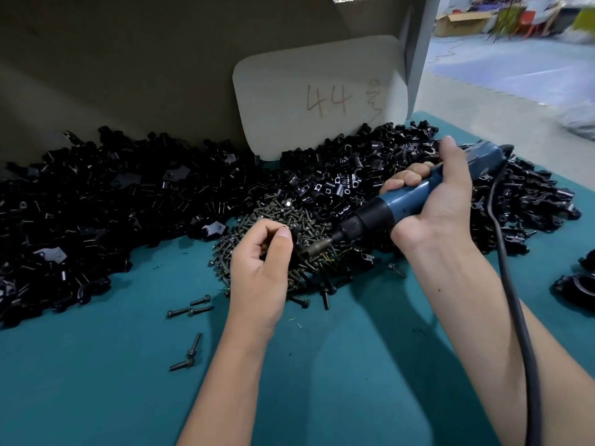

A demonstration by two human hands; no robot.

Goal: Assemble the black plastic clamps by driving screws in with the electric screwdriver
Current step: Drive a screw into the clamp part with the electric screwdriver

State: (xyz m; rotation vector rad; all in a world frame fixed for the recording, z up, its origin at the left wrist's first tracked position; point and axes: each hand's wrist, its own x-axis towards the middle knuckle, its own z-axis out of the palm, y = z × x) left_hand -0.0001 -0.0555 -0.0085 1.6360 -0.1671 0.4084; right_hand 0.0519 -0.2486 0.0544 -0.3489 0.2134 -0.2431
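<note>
A: We're looking down at our left hand (261,263), fingers curled and thumb pressed down, pinching a small black plastic clamp piece (294,243). Most of it is hidden by the fingers, so we can't tell its exact shape.

B: And our right hand (433,201) is wrapped round the blue-bodied electric screwdriver with the black knurled collar (415,201). Its metal tip (317,249) slants down-left and meets the clamp piece right at our left thumb.

A: Directly under both hands we've got the heap of dull, dark metal screws with washer heads (283,220), bristly and tangled. A few loose screws (190,310) lie scattered to the left of our left wrist.

B: Beyond the hands, glossy black plastic clamp halves (347,185) are piled up, curved saddles with round holes. Left of our left hand spreads a wider mound of flat-tabbed black plastic parts (80,214).

A: For open room, the smooth teal table mat (96,381) is bare near our forearms. The far side ends at a grey upright panel (128,75).

B: A rounded pale card marked "44" (322,98) leans there, behind the piles. The thick black rubbery power cord (515,317) trails along our right forearm, and two assembled-looking black round clamps (576,283) sit right of that arm, by the frame edge.
</note>
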